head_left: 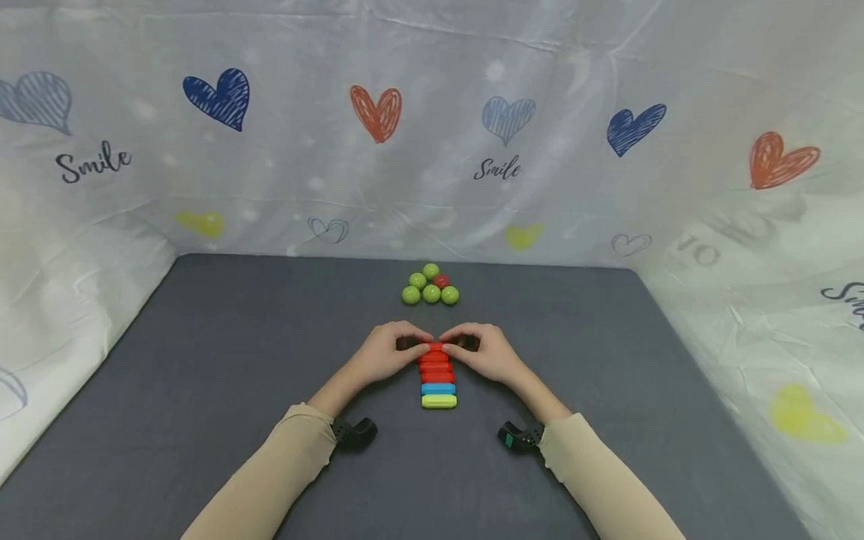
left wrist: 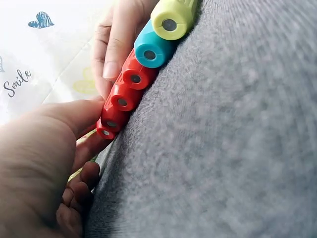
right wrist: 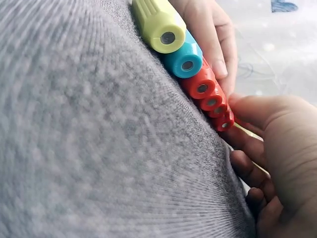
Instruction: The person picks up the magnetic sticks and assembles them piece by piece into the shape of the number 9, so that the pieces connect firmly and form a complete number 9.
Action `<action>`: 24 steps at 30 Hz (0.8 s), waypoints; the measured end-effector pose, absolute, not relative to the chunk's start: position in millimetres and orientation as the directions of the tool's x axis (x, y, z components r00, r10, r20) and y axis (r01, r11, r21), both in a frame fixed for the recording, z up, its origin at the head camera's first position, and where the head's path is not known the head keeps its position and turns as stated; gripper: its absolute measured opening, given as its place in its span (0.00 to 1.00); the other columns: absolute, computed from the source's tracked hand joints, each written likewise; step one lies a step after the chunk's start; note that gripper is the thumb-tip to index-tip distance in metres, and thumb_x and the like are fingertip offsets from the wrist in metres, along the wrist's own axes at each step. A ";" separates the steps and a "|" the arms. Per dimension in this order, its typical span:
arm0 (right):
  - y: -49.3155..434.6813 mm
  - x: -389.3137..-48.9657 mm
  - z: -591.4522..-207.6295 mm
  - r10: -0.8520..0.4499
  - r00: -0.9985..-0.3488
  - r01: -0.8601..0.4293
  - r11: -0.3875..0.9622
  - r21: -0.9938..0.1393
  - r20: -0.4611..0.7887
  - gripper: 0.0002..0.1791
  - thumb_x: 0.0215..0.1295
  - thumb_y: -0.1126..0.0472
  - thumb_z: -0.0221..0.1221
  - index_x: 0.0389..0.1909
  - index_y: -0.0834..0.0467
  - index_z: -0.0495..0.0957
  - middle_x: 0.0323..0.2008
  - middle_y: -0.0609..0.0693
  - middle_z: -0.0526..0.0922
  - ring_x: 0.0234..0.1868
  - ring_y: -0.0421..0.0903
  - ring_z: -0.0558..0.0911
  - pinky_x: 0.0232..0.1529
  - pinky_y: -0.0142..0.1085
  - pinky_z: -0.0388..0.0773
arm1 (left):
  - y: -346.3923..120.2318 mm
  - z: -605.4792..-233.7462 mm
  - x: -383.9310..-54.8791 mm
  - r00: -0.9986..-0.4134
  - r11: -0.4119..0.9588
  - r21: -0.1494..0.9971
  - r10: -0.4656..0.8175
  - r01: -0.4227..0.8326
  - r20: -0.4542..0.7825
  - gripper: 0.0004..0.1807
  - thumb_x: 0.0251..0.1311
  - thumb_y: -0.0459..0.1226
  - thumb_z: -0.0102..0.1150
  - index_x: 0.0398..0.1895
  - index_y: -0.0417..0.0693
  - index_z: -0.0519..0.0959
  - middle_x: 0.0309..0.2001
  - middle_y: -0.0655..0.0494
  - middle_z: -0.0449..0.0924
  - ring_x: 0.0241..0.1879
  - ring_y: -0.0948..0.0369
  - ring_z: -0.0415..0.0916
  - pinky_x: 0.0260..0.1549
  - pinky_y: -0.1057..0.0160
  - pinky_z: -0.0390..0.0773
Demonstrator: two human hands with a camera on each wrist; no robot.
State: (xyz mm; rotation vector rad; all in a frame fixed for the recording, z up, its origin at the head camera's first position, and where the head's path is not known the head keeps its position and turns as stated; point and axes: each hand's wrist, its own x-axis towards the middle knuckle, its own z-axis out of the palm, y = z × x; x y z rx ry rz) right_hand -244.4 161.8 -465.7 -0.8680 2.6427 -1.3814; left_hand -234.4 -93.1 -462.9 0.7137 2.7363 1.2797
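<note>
A column of short magnetic rods lies flat in front of me, side by side. Nearest is a yellow-green rod point(head_left: 439, 402), then a blue rod point(head_left: 438, 388), then several red rods point(head_left: 437, 377). With thumb and fingertips, my left hand point(head_left: 388, 352) pinches the left end of the farthest red magnetic rod point(left wrist: 105, 131). Its right end is pinched by my right hand point(head_left: 487, 352) in the same way. Both thumbs lie on the near side, and the index fingers reach behind. Round metal discs show in the rod ends in both wrist views. The fingers partly hide the farthest rod.
Beyond the hands, several green balls point(head_left: 431, 293) and one red ball point(head_left: 441, 280) sit in a triangle on the dark grey tabletop point(head_left: 270, 322). A white cloth with printed hearts point(head_left: 432, 187) hangs behind the table's far edge and along the sides.
</note>
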 end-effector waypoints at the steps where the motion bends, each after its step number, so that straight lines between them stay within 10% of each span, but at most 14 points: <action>1: 161.9 -243.5 -466.5 -0.494 -0.840 -0.466 0.447 -0.764 0.224 0.11 0.74 0.57 0.68 0.53 0.54 0.90 0.40 0.46 0.89 0.34 0.41 0.81 0.36 0.34 0.78 | -93.2 -463.7 -234.2 -0.893 0.557 0.733 0.423 0.390 0.154 0.14 0.73 0.43 0.67 0.57 0.53 0.89 0.50 0.57 0.87 0.33 0.62 0.73 0.36 0.61 0.75; 24: 163.0 -247.2 -469.6 -0.516 -0.824 -0.493 0.449 -0.745 0.234 0.12 0.68 0.60 0.72 0.51 0.52 0.90 0.45 0.46 0.90 0.42 0.43 0.82 0.42 0.36 0.78 | -95.2 -460.1 -235.2 -0.906 0.539 0.772 0.407 0.337 0.111 0.15 0.64 0.43 0.76 0.52 0.51 0.91 0.42 0.58 0.87 0.31 0.61 0.73 0.32 0.62 0.74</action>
